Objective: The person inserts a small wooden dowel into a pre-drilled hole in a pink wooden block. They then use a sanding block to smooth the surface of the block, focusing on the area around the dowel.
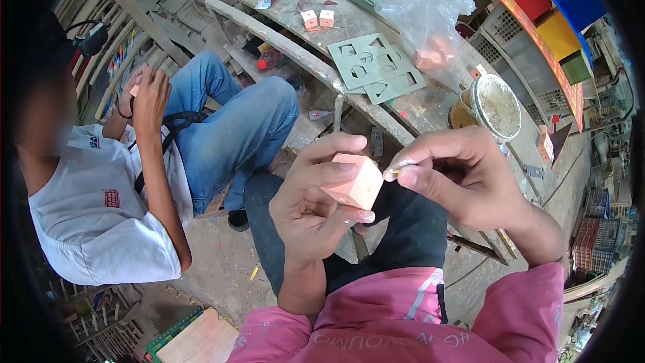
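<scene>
My left hand [302, 205] grips a pale pink wooden block [365, 185] between fingers and thumb, above my lap. A small dark spot marks the face turned toward my right hand. Close by on the right, my right hand [474, 175] has thumb and forefinger pinched together. Whitish stuff sticks to those fingertips, and a small yellowish bit shows between them, too small to name. The pinch sits at the block's right edge; whether it touches I cannot tell.
On the worktable [282, 33] lie green stencil plates [376, 64], two pink blocks [317, 19], a clear plastic bag [426, 3] with pink blocks and a bucket of whitish paste [497, 107]. To my left sits a co-worker [114, 215], hands raised around a small pink piece.
</scene>
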